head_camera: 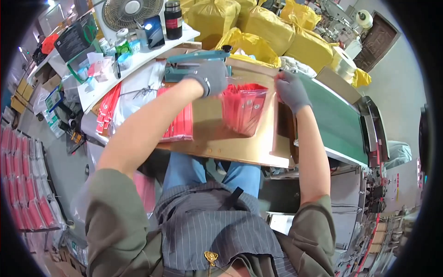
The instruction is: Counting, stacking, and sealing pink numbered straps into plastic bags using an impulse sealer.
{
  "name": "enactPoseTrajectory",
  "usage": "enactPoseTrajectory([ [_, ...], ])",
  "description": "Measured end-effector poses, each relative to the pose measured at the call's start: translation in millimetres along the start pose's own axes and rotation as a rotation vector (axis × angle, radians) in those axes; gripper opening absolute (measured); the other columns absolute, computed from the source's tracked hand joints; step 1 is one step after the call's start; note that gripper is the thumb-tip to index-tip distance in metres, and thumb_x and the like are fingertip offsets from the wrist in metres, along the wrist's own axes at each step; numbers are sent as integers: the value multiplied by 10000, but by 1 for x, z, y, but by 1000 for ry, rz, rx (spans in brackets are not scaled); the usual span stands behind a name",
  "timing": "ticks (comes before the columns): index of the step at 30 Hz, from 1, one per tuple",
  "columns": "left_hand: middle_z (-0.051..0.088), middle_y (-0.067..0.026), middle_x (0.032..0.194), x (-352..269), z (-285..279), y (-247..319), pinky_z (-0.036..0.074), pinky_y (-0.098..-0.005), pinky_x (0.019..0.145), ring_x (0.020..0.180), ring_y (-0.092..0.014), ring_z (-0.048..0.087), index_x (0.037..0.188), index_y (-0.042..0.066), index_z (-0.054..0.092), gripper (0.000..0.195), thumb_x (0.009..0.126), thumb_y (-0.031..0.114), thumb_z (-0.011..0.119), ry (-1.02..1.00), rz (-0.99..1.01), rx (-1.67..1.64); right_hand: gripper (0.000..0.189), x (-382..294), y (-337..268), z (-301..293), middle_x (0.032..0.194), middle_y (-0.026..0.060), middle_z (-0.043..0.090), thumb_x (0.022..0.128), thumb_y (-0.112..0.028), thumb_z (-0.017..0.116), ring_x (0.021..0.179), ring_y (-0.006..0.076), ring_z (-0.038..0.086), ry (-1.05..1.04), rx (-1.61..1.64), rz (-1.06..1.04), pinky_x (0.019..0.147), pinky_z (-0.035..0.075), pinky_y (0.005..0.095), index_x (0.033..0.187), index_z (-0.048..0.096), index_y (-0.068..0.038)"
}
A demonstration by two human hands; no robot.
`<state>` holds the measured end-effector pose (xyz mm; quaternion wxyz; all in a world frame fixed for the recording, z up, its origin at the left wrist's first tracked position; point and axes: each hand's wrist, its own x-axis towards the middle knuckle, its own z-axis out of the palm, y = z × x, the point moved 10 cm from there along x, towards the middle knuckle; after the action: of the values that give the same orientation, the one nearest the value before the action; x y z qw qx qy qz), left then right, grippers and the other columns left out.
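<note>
A clear plastic bag (244, 109) filled with red printed packets is in front of me over the cardboard-covered tabletop (207, 121). My left hand (211, 79), in a grey glove, is closed at the bag's upper left corner, its fingertips mostly hidden behind the back of the hand. On the other side, my gloved right hand (292, 90) has its fingers curled by the bag's upper right edge, where the thin film is hard to make out. Just beyond my left hand is a teal hand-lever bag sealer (176, 72). Beneath my left forearm lies a row of red packets (181, 123).
Loose red strips (110, 107) and clear plastic bags (145, 78) lie to the left. A white shelf (138, 59) holds a fan (129, 12) and a black thermos (173, 20). Yellow bags (270, 26) stand behind; a green conveyor belt (332, 107) runs along the right.
</note>
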<state>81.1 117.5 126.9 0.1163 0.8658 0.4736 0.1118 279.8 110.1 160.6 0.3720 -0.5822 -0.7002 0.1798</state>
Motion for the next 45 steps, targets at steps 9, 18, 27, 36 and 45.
enactPoseTrajectory([
  [9,655,-109,732,-11,-33,29,478,-242,476,556,-120,628,1002,-99,629,287,888,127,492,116,-103,-603,226,-16,-31,-56,803,58,588,810,-190,658,738,141,591,-49,225,-155,641,475,260,939,553,-38],
  [18,630,-106,1080,-62,-120,19,500,-295,807,937,-177,619,1173,-8,555,515,731,182,736,784,153,-525,236,-5,-59,45,659,17,579,898,-192,606,613,34,476,-95,540,-159,552,404,242,765,608,3],
  [27,689,-93,961,-14,162,-166,508,-311,837,898,-176,655,1035,-3,656,330,743,123,747,48,-619,-1575,520,163,44,144,862,184,651,864,-540,535,773,352,625,383,-270,-148,700,474,429,989,594,-38],
  [36,666,-79,1044,29,158,-271,473,-288,863,910,-162,626,1085,30,661,341,807,227,679,11,-605,-1463,317,208,6,205,867,144,621,829,-380,587,771,351,615,159,-397,-171,683,482,433,852,579,-64],
  [45,564,-235,1139,-83,81,-224,415,-394,919,1092,-350,527,1187,-66,504,654,773,393,717,686,-645,-241,182,203,66,241,821,118,641,830,-263,543,731,338,631,112,-487,-25,633,502,453,814,606,-92],
])
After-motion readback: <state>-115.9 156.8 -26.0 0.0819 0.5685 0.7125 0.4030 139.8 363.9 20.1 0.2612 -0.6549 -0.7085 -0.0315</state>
